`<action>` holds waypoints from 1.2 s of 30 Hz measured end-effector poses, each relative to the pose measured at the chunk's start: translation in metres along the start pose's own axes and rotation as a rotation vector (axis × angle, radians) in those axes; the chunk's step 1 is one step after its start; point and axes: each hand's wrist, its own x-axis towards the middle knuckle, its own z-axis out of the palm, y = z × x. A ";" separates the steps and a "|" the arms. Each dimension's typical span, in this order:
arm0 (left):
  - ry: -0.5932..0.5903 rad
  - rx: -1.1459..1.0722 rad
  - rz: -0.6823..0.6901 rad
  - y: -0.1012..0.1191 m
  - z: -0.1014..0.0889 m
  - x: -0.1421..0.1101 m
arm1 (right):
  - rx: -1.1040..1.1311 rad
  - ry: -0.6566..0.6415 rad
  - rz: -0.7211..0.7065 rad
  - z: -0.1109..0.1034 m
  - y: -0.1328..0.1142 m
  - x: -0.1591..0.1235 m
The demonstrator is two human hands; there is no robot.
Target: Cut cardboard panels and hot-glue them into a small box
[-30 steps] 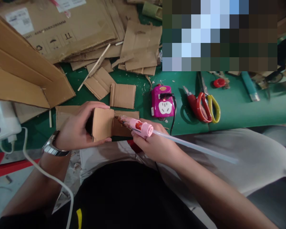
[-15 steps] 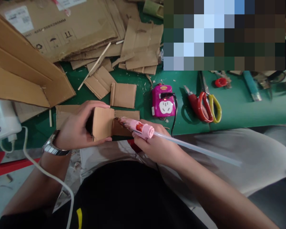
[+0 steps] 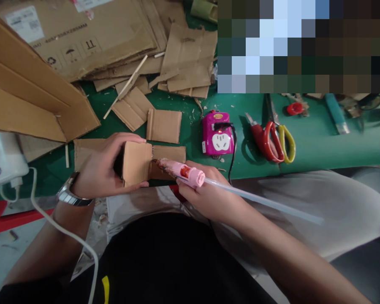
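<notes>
As glue gun [image 3: 176, 168] points left, axis slanting

The small box [image 3: 137, 164] is matt cardboard, the glue gun [image 3: 178, 169] smooth plastic, the watch band [image 3: 74, 199] polished metal

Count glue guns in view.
1: pink glue gun in the right hand, pointing at the cardboard piece in the left hand. The pixelated patch could hide others.
</notes>
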 end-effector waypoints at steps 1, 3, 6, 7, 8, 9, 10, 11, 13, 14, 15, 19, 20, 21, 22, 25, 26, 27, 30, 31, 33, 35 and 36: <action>0.000 0.001 0.002 0.000 0.000 0.000 | 0.000 0.000 0.004 0.000 0.000 0.000; 0.000 0.004 0.003 0.000 0.000 0.000 | 0.004 0.001 0.011 0.001 0.001 -0.001; 0.004 0.004 0.003 0.001 0.000 0.001 | 0.027 0.000 0.010 0.001 0.001 -0.002; 0.004 0.004 0.001 0.002 0.000 0.001 | 0.039 -0.001 0.006 0.000 0.001 -0.002; 0.005 0.004 0.000 0.002 0.000 0.001 | 0.049 -0.003 0.002 0.000 0.000 -0.002; 0.007 0.002 0.000 0.002 0.000 0.001 | 0.058 -0.004 0.000 0.000 0.000 -0.003; 0.007 0.001 0.001 0.002 0.000 0.001 | 0.063 -0.007 0.001 0.000 0.000 -0.003; 0.006 -0.001 0.001 0.002 0.000 0.001 | 0.067 -0.011 0.006 0.000 0.000 -0.004; 0.006 -0.001 0.001 0.001 0.000 0.001 | 0.077 -0.021 0.001 -0.001 0.000 -0.004; 0.005 -0.002 0.001 0.001 0.000 0.001 | 0.085 -0.023 -0.006 -0.001 0.000 -0.005; 0.003 -0.003 0.002 0.000 0.000 0.001 | 0.094 -0.025 -0.013 -0.001 0.000 -0.005; 0.007 -0.005 0.011 -0.001 0.000 0.000 | 0.096 -0.057 -0.015 -0.004 -0.001 -0.005; 0.009 -0.003 0.011 0.000 0.000 0.000 | 0.087 -0.070 -0.016 -0.005 -0.001 -0.005; 0.009 -0.003 0.009 0.000 0.000 0.000 | 0.078 -0.081 -0.020 -0.006 -0.002 -0.005; 0.008 -0.005 0.007 0.000 0.000 0.000 | 0.070 -0.089 -0.021 -0.006 -0.002 -0.005; 0.004 -0.010 -0.001 -0.001 0.000 0.000 | 0.067 -0.100 -0.006 -0.006 -0.003 -0.005; 0.004 -0.011 -0.002 -0.001 0.000 0.000 | 0.068 -0.104 0.003 -0.006 -0.003 -0.005; 0.003 -0.011 -0.001 -0.001 0.000 0.000 | 0.069 -0.106 0.013 -0.006 -0.003 -0.005; 0.006 -0.012 0.008 -0.001 0.000 0.000 | 0.067 -0.110 0.031 -0.005 -0.003 -0.006; 0.008 -0.011 0.010 -0.001 0.000 0.000 | 0.069 -0.107 0.028 -0.005 -0.003 -0.006; 0.008 -0.005 0.010 -0.001 0.000 0.000 | 0.077 -0.097 -0.010 -0.006 -0.002 -0.006; 0.004 0.001 0.006 0.000 0.000 0.000 | 0.084 -0.078 -0.078 -0.006 -0.001 -0.006; 0.000 0.001 0.006 0.000 0.000 0.000 | 0.087 -0.066 -0.114 -0.006 0.000 -0.006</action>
